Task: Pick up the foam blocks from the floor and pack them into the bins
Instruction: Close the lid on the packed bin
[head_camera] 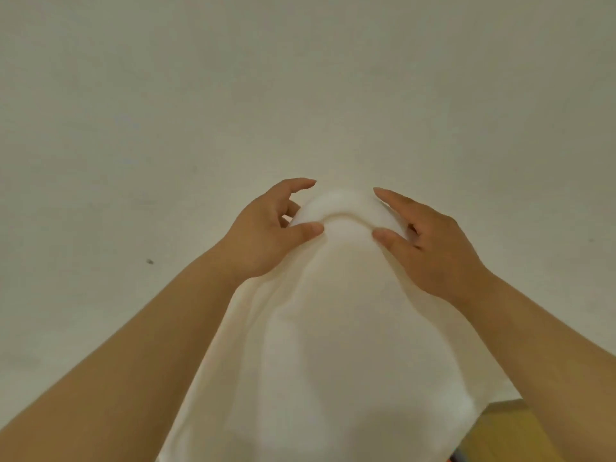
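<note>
1. Head view, centre: foam block [333, 345], a big white slab running from the near edge of the frame out to both hands. Seemingly raised clear of the pale floor [133, 95], though its near end is out of frame.
2. Left hand [266, 235] on the far-left corner: thumb pressed on the near face, fingers [300, 185] curled over the far edge, so pinching the foam.
3. Right hand [433, 245] on the far-right corner, gripping likewise: thumb on the near face, forefinger stretched along the top edge.
4. Between the two thumbs, far edge bowed up into an arch and dented under the pressure. Judged from that: soft, springy and very light, not slippery.
5. Best taken by two opposite edges or corners, hands well apart. A hard pinch only crushes the rim and might tear it. Bulky enough to hide whatever lies below, so placing calls for care.
6. Near right corner: yellowish patch [520, 428] showing past the foam. Cannot tell whether bin or something else. No bin plainly in sight.
</note>
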Demonstrator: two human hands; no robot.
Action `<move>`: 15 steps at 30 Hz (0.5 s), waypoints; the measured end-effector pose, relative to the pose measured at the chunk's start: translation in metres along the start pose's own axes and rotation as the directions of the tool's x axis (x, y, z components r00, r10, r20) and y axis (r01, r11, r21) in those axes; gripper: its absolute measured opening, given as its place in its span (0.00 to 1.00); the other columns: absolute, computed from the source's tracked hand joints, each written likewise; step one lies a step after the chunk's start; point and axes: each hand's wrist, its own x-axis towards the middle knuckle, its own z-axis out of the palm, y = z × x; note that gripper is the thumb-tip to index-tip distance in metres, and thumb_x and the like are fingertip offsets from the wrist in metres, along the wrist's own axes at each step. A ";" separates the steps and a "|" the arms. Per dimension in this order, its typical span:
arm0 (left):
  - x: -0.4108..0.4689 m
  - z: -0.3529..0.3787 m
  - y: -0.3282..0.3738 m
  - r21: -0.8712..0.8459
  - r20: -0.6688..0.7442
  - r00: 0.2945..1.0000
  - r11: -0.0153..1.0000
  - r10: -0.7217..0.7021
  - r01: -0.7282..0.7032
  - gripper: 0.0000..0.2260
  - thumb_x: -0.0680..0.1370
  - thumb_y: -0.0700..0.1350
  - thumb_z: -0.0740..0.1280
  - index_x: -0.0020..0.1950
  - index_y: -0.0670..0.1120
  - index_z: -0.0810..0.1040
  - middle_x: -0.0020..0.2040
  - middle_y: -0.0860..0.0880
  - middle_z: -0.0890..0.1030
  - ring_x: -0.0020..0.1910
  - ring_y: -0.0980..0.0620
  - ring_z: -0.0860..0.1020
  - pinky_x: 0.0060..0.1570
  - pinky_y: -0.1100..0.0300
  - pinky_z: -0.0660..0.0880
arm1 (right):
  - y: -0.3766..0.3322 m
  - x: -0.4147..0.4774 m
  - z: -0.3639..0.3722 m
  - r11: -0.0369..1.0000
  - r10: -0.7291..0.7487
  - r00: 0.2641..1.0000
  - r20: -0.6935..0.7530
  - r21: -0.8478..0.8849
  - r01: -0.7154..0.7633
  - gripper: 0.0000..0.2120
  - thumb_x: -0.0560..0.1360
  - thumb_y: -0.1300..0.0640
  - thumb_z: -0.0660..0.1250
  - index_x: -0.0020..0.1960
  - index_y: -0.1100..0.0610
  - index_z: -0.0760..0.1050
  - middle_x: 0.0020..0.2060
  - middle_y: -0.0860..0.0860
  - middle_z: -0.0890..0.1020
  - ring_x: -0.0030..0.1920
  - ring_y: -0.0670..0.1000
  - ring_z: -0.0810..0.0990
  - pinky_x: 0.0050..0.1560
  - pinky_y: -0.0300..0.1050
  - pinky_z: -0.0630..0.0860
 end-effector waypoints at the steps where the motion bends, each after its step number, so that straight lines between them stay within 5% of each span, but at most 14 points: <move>1: 0.000 0.011 -0.005 0.057 0.003 1.000 0.998 -0.030 0.030 0.27 0.77 0.54 0.74 0.73 0.67 0.69 0.53 0.57 0.81 0.43 0.58 0.81 0.47 0.61 0.78 | 0.012 -0.003 -0.011 1.000 0.013 0.999 -0.042 -0.017 -0.014 0.26 0.81 0.43 0.65 0.78 0.36 0.63 0.67 0.31 0.70 0.60 0.35 0.71 0.62 0.36 0.67; 5: -0.015 0.053 -0.040 0.248 -0.011 0.987 0.956 -0.161 0.159 0.22 0.80 0.62 0.65 0.73 0.70 0.65 0.61 0.64 0.78 0.55 0.59 0.79 0.57 0.57 0.76 | 0.067 -0.016 -0.032 0.973 0.203 0.974 -0.105 0.134 -0.189 0.27 0.81 0.45 0.66 0.78 0.37 0.63 0.70 0.39 0.74 0.67 0.43 0.74 0.59 0.31 0.65; 9: -0.023 0.088 -0.060 0.369 -0.018 0.987 0.916 -0.162 0.157 0.23 0.82 0.61 0.62 0.76 0.69 0.61 0.66 0.63 0.76 0.61 0.56 0.77 0.61 0.52 0.75 | 0.111 -0.027 -0.011 0.962 0.272 0.962 0.040 0.030 -0.273 0.34 0.80 0.41 0.64 0.82 0.40 0.53 0.75 0.47 0.67 0.74 0.51 0.68 0.69 0.45 0.66; 15: 0.020 0.122 -0.079 0.519 0.019 0.996 0.852 -0.088 0.065 0.25 0.82 0.64 0.59 0.79 0.67 0.59 0.68 0.59 0.76 0.64 0.55 0.75 0.60 0.55 0.74 | 0.145 -0.004 0.013 0.966 0.065 0.998 -0.004 -0.250 -0.063 0.37 0.77 0.37 0.64 0.82 0.41 0.53 0.77 0.54 0.63 0.75 0.58 0.62 0.73 0.58 0.65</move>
